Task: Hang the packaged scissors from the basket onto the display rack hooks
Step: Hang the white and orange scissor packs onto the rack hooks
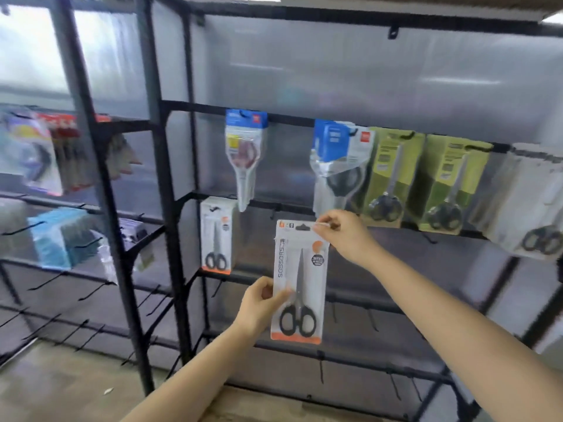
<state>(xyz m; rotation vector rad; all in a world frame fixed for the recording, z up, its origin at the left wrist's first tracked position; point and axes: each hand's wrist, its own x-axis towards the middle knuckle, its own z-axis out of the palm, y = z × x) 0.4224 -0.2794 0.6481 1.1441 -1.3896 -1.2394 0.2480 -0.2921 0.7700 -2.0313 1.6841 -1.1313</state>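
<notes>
A white scissors package [300, 281] is held upright in front of the black display rack [176, 208]. Its top right corner is pinched by the right hand [344, 236], and its left edge is gripped by the left hand [260, 303]. A matching package [217, 236] is hung just to the left.

The scissors pack [300, 281] was a white card under glossy clear plastic, its scissors showing grey metal blades and black plastic handles. The display rack [170, 208] was matt black metal backed by translucent ribbed plastic sheeting. The green packs [393, 175] looked like matt card. The floor [61, 388] was rough and dull.
</notes>
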